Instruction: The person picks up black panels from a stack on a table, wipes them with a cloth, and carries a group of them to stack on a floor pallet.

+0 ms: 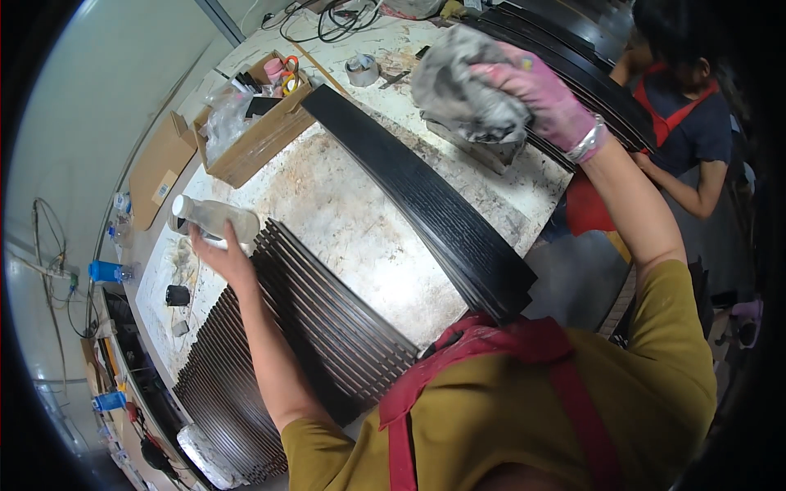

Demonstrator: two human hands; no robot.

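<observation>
My left hand (pixel 223 260) is at a translucent bottle (pixel 221 218) with a white cap. Its thumb and fingers are spread apart against the near side of the bottle and do not visibly close round it. In a stained pink glove, my right hand (pixel 550 100) is raised at the upper right, closed on a crumpled grey-and-white rag (pixel 467 82), slightly blurred. Below the rag is a block-like object (pixel 483 151), partly covered. A stack of long black slats (pixel 417 192) runs diagonally across the table between my arms. Many thin dark strips (pixel 319 311) lie side by side under my left forearm.
The stained white worktable (pixel 352 221) bears a cardboard box (pixel 254 143) of small items, a tape roll (pixel 361 70) and black cables (pixel 332 20). More black slats (pixel 573 65) lie at the far right, beside another person (pixel 688 114) in a red apron. A small black cup-like thing (pixel 177 295) stands left.
</observation>
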